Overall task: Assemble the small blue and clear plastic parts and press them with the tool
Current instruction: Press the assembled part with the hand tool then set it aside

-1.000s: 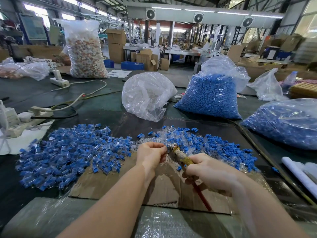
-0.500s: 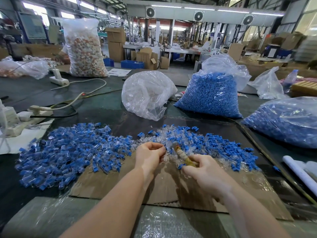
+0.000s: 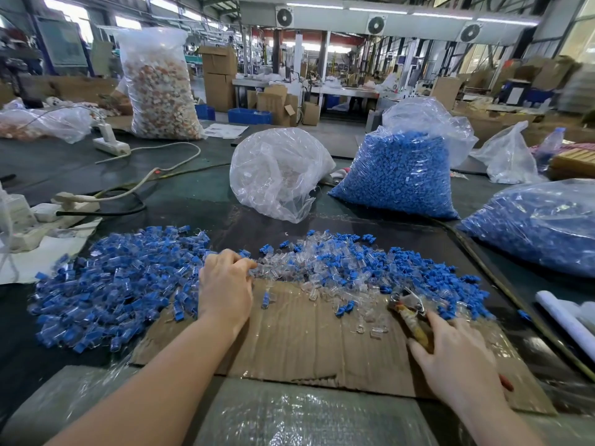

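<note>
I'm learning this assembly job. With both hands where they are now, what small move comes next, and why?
Probably the left hand picks a clear piece and a blue piece from the mixed pile. Its fingertips already reach that pile's edge, and I cannot tell that it holds anything yet. The right hand rests on the tool, which lies on the cardboard, so pressing must wait for a part.

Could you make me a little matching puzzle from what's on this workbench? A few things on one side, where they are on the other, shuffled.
Things:
1. left hand
2. right hand
3. bag of blue parts
4. cardboard sheet

Places:
A. under the loose parts, before the person
B. at the edge of the assembled pile
C. upright behind the loose parts
D. on the tool

Pairs: 1-B, 2-D, 3-C, 4-A
</note>
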`<state>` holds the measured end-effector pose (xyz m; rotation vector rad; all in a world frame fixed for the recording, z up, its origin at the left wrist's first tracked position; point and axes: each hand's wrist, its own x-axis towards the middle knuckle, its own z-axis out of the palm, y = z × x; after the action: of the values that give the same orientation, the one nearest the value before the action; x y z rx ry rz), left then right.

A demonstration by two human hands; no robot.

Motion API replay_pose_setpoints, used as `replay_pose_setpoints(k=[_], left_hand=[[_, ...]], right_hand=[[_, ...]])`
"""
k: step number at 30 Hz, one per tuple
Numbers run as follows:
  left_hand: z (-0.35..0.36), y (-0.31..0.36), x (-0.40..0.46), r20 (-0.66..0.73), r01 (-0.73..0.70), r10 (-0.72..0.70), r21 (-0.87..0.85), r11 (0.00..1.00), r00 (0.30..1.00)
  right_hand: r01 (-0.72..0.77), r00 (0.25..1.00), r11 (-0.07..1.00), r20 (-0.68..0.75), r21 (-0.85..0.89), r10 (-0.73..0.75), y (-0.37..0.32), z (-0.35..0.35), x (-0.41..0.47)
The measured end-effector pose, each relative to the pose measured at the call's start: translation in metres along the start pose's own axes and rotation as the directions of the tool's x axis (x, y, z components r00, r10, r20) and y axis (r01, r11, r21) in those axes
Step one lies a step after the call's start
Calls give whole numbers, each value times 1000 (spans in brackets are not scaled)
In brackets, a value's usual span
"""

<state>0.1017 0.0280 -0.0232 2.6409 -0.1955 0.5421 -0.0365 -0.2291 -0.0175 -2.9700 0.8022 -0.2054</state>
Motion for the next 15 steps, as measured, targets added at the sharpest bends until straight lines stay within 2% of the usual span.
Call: replay_pose_setpoints(k=[5, 8, 12, 15], left_hand=[[5, 32, -7, 19, -105, 114, -268, 958, 993], [10, 52, -16, 110, -163, 219, -375, 912, 970], [19, 77, -30, 189, -275, 379, -418, 866, 906], [29, 85, -37, 229, -293, 397, -383, 876, 889]], right_hand=[[0, 1000, 996, -2, -93, 0, 0, -1, 1], [6, 999, 998, -52, -67, -9, -3, -6, 5], [101, 983, 994, -162, 51, -91, -11, -14, 17], [135, 977, 985, -180, 105, -115, -19, -17, 29]])
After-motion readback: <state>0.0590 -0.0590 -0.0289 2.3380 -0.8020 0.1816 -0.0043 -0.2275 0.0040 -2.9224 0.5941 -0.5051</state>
